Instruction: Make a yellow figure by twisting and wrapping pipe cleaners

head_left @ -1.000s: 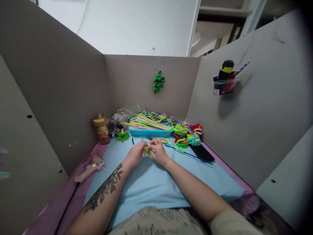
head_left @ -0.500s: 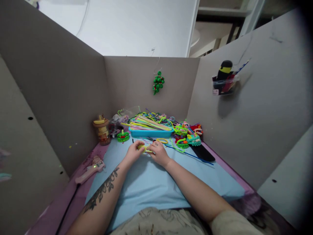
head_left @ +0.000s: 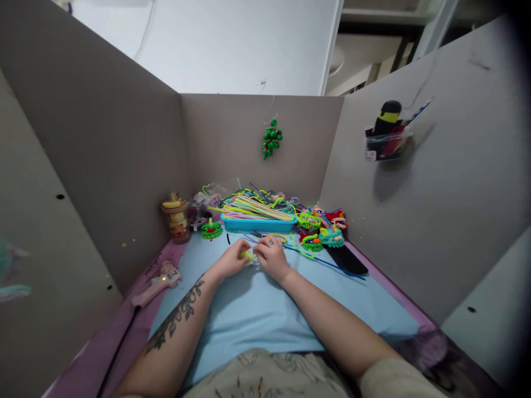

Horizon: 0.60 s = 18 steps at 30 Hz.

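Note:
My left hand (head_left: 229,261) and my right hand (head_left: 270,256) meet over the light blue mat (head_left: 249,309), fingers pinched together on a small yellow pipe-cleaner piece (head_left: 246,255) held between them. Just behind the hands stands a blue tray (head_left: 258,224) heaped with coloured pipe cleaners. Small green pipe-cleaner figures (head_left: 319,237) lie to the right of the tray, and another green one (head_left: 211,229) to its left.
A pink glue gun (head_left: 155,283) lies at the left on the purple surface, its cord running toward me. A jar (head_left: 176,220) stands in the back left corner. Grey cardboard walls enclose the desk; a green ornament (head_left: 271,138) hangs on the back wall, a holder (head_left: 385,141) on the right.
Both hands stay together on the yellow piece, shifting only slightly as the fingers work it; the camera view has drifted a little.

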Motion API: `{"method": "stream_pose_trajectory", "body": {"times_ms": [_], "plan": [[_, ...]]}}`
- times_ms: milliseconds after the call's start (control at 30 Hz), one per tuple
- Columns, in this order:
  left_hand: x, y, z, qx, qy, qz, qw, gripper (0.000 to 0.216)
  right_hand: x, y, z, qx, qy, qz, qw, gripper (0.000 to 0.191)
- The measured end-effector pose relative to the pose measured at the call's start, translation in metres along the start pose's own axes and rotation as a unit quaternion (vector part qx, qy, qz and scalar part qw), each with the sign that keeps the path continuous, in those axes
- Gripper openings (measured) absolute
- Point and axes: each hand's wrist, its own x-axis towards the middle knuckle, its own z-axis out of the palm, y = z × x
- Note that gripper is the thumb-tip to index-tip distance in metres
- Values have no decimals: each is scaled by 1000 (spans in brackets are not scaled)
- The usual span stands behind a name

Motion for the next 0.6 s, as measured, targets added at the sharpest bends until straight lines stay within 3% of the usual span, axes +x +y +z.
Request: {"method": "stream_pose_trajectory", "body": {"times_ms": [133,267,400,500,600], "plan": [[2,1,0,-118,63,-28,991,37,3,2,-1,42,71,47,996,35],[3,0,0,-173,59,-34,983,38,3,1,-4,37,39,29,998,23],[4,-1,1,-123,69,-3,990,35,3,0,-2,30,14,10,999,12],[4,-1,3,-44,106,32,993,32,4,0,-1,37,7,14,999,8],[1,1,4,40,99,60,992,29,4,0,-2,49,0,11,999,7]]}}
